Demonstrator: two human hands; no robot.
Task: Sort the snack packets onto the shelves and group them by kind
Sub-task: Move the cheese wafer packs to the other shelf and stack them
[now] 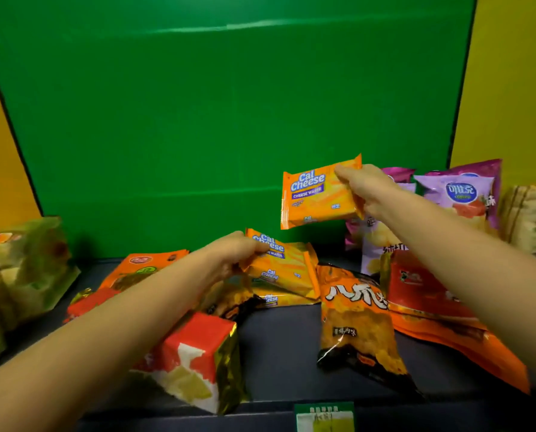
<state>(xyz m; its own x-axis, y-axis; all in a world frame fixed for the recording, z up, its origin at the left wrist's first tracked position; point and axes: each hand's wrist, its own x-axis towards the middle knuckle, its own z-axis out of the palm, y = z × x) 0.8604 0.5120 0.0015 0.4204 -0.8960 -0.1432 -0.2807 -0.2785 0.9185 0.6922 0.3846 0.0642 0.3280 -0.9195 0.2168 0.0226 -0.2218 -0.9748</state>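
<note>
My right hand [366, 188] pinches an orange Cal Cheese wafer packet [316, 194] by its right edge and holds it in the air in front of the green back panel. Lower down, my left hand [232, 254] grips a second Cal Cheese packet [280, 263] at its left end, on top of a small stack of the same kind. One more of these packets [276, 299] lies flat beneath.
On the dark shelf [279, 347] lie an orange-black snack bag [354, 316], a red-gold packet [198, 360], orange-red bags [428, 307] at right and an orange pouch [141, 266] at left. Purple chip bags [460, 194] stand at back right. Greenish packets [23, 266] sit far left.
</note>
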